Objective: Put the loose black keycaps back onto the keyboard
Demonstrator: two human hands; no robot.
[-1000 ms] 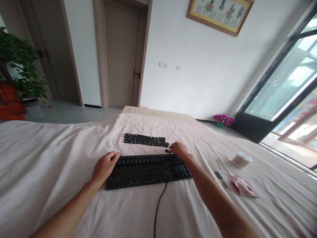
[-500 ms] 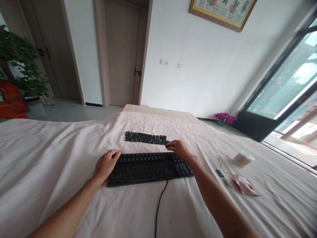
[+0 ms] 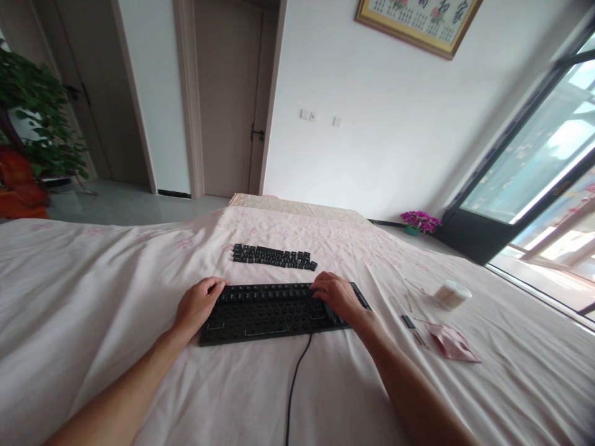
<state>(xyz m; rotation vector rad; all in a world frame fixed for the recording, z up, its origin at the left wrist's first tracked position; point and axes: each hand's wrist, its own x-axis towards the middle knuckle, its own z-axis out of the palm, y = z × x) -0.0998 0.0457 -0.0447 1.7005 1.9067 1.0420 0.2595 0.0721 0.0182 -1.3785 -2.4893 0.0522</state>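
Note:
A black keyboard with most keycaps removed lies on a pale pink sheet, its cable running toward me. My left hand grips the keyboard's left end with curled fingers. My right hand rests on the keyboard's right part, fingers bent down onto the keys there; whether it pinches a keycap is hidden. A neat block of loose black keycaps lies on the sheet just beyond the keyboard.
To the right on the sheet lie a small black tool, a crumpled pink cloth and a round tub of cotton swabs. Beyond the bed are a door, a potted plant, pink flowers and a glass sliding door.
My right hand has come back from the right end of the keycap block to the keyboard's right part. My left hand has stayed on the keyboard's left end.

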